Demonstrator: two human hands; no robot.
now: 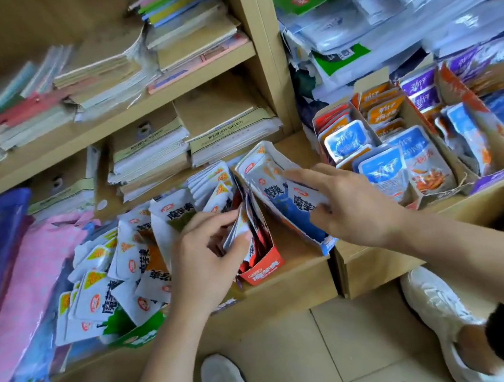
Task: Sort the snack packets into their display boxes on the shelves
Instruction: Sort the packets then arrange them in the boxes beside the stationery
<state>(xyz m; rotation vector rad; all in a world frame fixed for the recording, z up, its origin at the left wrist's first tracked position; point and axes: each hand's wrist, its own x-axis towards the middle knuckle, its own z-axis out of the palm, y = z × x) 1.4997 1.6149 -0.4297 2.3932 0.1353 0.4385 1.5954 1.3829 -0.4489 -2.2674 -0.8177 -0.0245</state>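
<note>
My left hand [210, 251] pinches a few white snack packets [239, 226] standing in the red display box [262, 267] on the low shelf. My right hand [342, 199] rests on the blue and white display box [281, 192] just right of it, thumb curled round the box's near wall, forefinger stretched over the packets inside. A loose heap of white packets [117, 273] spills over a green box [135, 337] to the left. More white packets [209, 181] stand upright behind my left hand.
Cardboard trays [411, 117] of blue, orange and purple packets fill the shelf at right. Stacks of notebooks [151, 154] sit on the shelves above. Pink and blue plastic-wrapped goods [6, 265] lie at left. My shoes stand on the tiled floor [352, 340].
</note>
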